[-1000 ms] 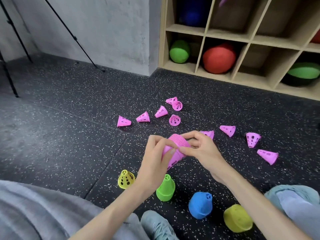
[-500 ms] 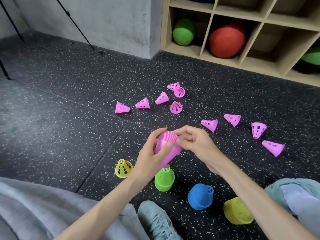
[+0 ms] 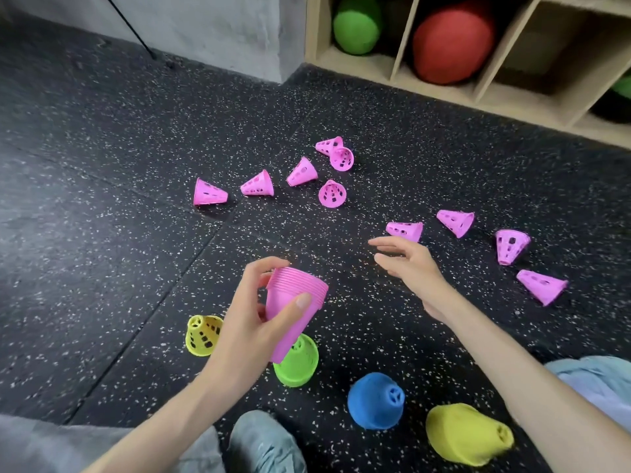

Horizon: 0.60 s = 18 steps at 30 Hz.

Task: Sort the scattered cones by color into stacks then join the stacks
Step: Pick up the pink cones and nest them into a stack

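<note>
The left hand grips the pink stack with thumb and fingers curled round its sides, wide rims tilted up toward one o'clock, presumably so the open mouth faces the loose cones and the next one can be dropped in without re-gripping; the right hand holds nothing, fingers loosely spread and pointing toward ten o'clock, hovering just beside the nearest pink cone, which lies on its side at about twelve o'clock from the knuckles; judging by that, the step in hand is fetching another pink cone for the stack; three more pink cones trail off toward three o'clock, the farthest lying on its side, and a second cluster of six sits at eleven to twelve o'clock from the stack, one of them farthest out at ten o'clock; the finished colours are parked close to the person, likely to keep them out of the working area: a green stack directly under the pink one at six o'clock, a perforated yellow cone at eight o'clock, a blue stack at five o'clock, and a yellow stack tipped over beyond it; pink looks like the last colour to gather, and the joining of stacks is not yet begun
</note>
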### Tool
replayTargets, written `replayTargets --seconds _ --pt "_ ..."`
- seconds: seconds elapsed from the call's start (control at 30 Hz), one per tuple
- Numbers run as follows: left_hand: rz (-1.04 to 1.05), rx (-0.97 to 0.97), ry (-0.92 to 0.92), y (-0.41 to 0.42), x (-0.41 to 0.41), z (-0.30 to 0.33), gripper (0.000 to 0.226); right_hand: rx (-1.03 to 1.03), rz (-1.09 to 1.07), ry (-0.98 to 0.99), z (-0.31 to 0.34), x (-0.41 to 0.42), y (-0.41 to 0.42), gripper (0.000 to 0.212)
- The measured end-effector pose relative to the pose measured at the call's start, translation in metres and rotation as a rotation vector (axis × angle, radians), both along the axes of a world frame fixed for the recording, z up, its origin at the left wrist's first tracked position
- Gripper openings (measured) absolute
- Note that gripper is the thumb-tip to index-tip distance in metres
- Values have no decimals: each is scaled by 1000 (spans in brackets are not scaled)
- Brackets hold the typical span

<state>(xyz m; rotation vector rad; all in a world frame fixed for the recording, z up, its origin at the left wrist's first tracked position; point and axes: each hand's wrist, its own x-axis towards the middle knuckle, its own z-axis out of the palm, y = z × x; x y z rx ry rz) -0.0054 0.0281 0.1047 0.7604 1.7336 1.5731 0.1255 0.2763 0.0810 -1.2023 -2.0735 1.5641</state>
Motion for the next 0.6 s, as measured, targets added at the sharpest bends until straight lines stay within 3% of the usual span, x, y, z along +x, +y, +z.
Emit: replayTargets --seconds 0.27,0.4,0.6 --pt "27 -57 -6 9 4 -12 44 25 -159 -117 -54 10 69 46" --pt "-7 -93 32 14 9 -17 46 -68 -136 -177 -64 5 87 56" --pt "-11 -140 53 12 9 -25 53 -2 -123 -261 -73 -6 97 61"
